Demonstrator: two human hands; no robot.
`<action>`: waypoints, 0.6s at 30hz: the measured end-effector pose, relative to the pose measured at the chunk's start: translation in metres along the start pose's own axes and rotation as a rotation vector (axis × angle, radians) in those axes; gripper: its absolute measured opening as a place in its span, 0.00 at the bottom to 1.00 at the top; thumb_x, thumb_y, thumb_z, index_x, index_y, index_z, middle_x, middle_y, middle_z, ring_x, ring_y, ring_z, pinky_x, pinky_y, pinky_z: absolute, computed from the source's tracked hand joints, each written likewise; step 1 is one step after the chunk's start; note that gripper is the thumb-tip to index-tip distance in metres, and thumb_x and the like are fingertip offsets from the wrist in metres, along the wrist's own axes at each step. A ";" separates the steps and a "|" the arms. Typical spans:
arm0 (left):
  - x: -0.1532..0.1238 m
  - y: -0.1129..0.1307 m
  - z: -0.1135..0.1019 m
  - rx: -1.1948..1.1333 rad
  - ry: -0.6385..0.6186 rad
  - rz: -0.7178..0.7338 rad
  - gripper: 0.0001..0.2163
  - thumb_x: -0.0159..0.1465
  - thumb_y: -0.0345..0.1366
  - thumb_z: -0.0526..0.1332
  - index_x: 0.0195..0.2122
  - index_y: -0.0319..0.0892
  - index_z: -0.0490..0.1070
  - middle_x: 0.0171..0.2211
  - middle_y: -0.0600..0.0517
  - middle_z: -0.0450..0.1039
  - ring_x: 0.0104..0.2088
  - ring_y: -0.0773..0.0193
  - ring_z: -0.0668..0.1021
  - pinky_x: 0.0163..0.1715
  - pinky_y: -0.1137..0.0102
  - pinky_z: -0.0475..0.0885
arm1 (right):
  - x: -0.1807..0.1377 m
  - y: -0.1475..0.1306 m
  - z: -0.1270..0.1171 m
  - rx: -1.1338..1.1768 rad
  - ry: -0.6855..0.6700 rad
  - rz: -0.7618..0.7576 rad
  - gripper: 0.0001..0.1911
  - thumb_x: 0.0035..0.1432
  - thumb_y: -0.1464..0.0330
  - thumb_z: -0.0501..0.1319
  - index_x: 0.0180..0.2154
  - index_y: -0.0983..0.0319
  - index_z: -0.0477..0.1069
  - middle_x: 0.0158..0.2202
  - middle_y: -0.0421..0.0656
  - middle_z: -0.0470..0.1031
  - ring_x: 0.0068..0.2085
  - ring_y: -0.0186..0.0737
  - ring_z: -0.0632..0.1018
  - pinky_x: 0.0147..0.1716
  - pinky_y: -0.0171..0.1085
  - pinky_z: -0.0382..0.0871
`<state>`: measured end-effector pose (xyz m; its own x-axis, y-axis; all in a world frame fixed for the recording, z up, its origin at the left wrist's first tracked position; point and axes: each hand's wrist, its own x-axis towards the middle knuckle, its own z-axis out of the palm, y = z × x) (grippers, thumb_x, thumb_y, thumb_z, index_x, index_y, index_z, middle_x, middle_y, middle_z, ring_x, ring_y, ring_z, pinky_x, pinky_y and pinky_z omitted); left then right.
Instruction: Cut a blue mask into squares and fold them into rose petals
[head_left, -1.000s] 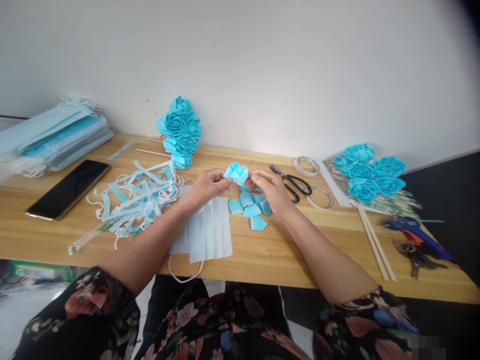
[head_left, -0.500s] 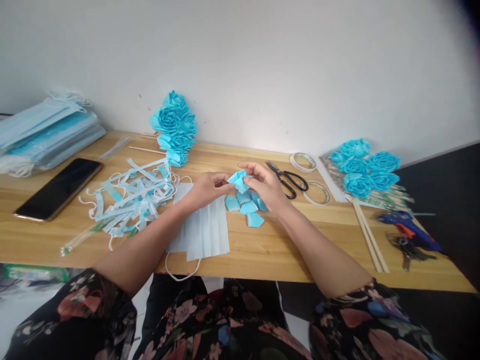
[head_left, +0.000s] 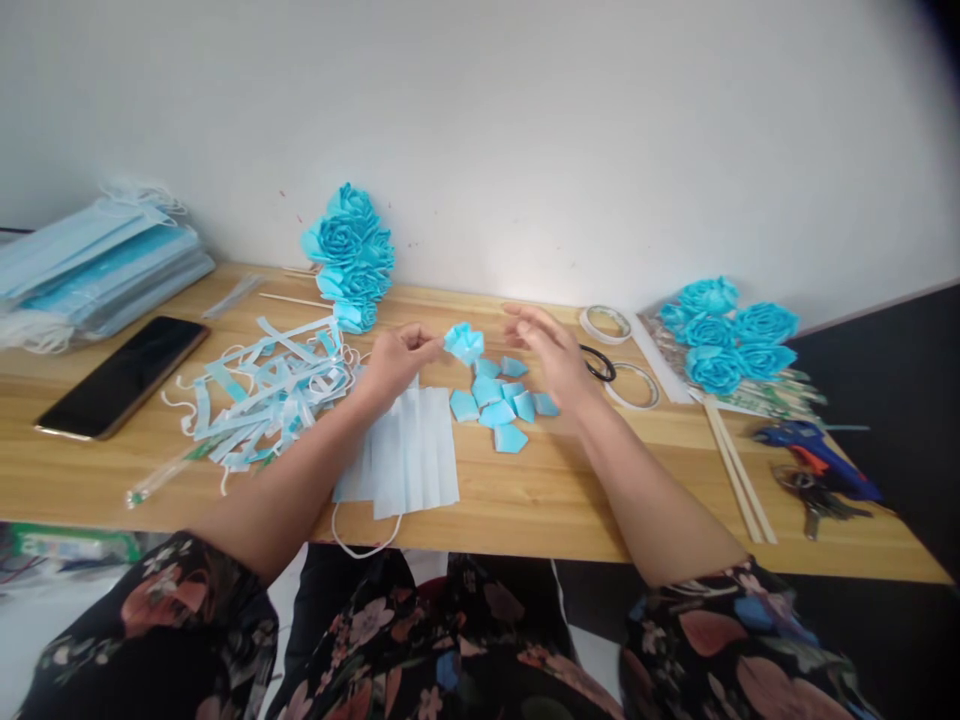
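Left hand (head_left: pixel 394 362) is pinching a small folded blue bud (head_left: pixel 465 342) just above the table (head_left: pixel 525 510). Right hand (head_left: pixel 551 360) is hovering at the bud's 3 o'clock, fingers spread, gripping nothing. Loose petals (head_left: pixel 499 402) are lying at the bud's 6 o'clock beside a flat mask (head_left: pixel 409 450), so this bud is likely only partway built. Finished wall roses (head_left: pixel 349 250) are sitting at 10 o'clock and the side roses (head_left: pixel 724 335) at 3 o'clock. No writing or brand is showing readably.
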<state>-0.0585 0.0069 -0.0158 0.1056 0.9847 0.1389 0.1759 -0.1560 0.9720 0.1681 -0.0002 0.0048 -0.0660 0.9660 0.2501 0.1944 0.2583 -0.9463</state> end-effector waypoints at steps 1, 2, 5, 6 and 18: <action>0.003 -0.004 -0.002 0.055 0.058 -0.008 0.11 0.55 0.42 0.62 0.26 0.38 0.73 0.22 0.54 0.71 0.23 0.70 0.67 0.25 0.73 0.59 | 0.004 0.003 -0.006 -0.050 0.037 -0.033 0.18 0.60 0.58 0.58 0.49 0.57 0.74 0.39 0.42 0.79 0.43 0.40 0.78 0.48 0.42 0.71; 0.006 -0.008 -0.005 0.132 0.101 -0.011 0.10 0.56 0.41 0.61 0.26 0.38 0.73 0.21 0.54 0.70 0.23 0.69 0.67 0.25 0.73 0.59 | 0.008 0.005 -0.012 -0.115 0.054 -0.053 0.18 0.60 0.58 0.58 0.49 0.58 0.74 0.40 0.42 0.80 0.44 0.40 0.78 0.48 0.42 0.71; 0.011 -0.016 -0.011 0.430 0.143 0.004 0.10 0.58 0.38 0.59 0.25 0.38 0.74 0.21 0.53 0.71 0.25 0.66 0.69 0.26 0.71 0.57 | 0.014 0.013 -0.025 -0.434 0.022 -0.050 0.17 0.60 0.62 0.58 0.48 0.60 0.76 0.40 0.44 0.81 0.42 0.42 0.79 0.46 0.43 0.71; 0.011 -0.017 -0.013 0.523 0.141 0.011 0.10 0.58 0.37 0.59 0.25 0.38 0.75 0.22 0.53 0.72 0.26 0.65 0.70 0.27 0.71 0.57 | 0.015 0.014 -0.028 -0.561 -0.017 -0.029 0.17 0.60 0.63 0.57 0.48 0.60 0.76 0.41 0.44 0.81 0.42 0.43 0.79 0.45 0.43 0.71; 0.009 -0.014 -0.013 0.686 0.157 0.118 0.13 0.62 0.34 0.56 0.38 0.41 0.81 0.38 0.47 0.82 0.39 0.57 0.79 0.38 0.69 0.66 | 0.008 0.001 -0.028 -1.111 -0.335 0.199 0.09 0.59 0.62 0.62 0.40 0.57 0.76 0.39 0.42 0.83 0.40 0.44 0.80 0.29 0.37 0.62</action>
<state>-0.0730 0.0189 -0.0259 0.0284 0.9498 0.3117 0.7539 -0.2251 0.6173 0.1954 0.0081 0.0121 -0.1595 0.9816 -0.1051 0.9657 0.1331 -0.2228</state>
